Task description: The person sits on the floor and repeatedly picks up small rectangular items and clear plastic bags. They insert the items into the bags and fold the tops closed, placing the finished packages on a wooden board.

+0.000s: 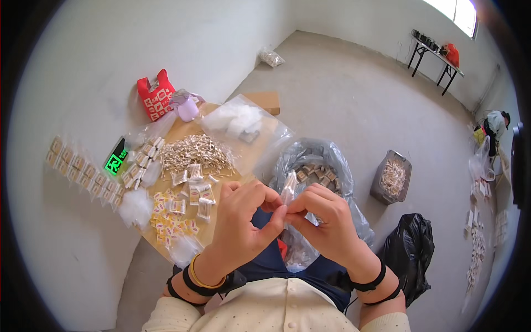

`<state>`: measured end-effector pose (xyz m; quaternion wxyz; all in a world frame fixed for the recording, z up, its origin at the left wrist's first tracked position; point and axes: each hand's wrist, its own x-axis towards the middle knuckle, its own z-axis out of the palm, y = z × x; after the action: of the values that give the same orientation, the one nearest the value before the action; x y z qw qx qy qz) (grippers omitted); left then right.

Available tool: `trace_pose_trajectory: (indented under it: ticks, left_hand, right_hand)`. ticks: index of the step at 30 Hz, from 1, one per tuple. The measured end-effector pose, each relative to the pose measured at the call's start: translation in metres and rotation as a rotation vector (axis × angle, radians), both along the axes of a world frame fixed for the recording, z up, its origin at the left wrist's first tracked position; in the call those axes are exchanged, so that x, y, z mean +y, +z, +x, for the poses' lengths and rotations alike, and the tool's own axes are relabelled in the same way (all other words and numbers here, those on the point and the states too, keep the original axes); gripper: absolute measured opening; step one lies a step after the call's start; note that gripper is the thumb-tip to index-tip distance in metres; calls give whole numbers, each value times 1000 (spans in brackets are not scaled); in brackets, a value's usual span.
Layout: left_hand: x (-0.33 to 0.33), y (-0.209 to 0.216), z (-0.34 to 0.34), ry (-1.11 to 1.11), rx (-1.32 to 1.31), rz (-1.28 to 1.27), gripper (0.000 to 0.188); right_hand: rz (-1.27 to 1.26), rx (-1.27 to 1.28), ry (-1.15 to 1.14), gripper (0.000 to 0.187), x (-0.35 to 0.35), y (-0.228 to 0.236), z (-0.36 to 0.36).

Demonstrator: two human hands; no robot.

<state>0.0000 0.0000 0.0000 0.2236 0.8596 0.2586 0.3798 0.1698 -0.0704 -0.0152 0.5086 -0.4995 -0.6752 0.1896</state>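
Note:
In front of my chest, my left hand [247,210] and my right hand [326,218] meet, thumbs and fingertips pinched together. Between them they hold a small clear plastic bag [288,188], upright, with pale contents I cannot make out clearly. To the left, a table [221,176] bears a heap of loose cotton swabs [196,155], small bundles of swabs [204,207] and scattered yellow-and-white labels [168,218]. Beyond my hands stands a large container lined with a clear plastic bag [345,160], holding several packed swab packets [318,174].
A grey bin [406,191] of swabs and a black plastic bag [412,249] stand on the floor at right. A red bag [155,97] and a lilac jug [188,109] stand at the table's back. Another person [494,124] bends at far right. Strips of packets [83,171] lie left.

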Motion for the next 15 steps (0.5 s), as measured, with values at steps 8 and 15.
trace_pose_trajectory:
  ticks: [8,15]
  left_hand:
    - [-3,-8,11,-114,-126,-309,7]
    - [-4,-16,11,-147,-227,-280,12]
  right_hand:
    - [24,31,77,11,-7,-3,17]
    - [-106,566,246,3,-16,-26,35]
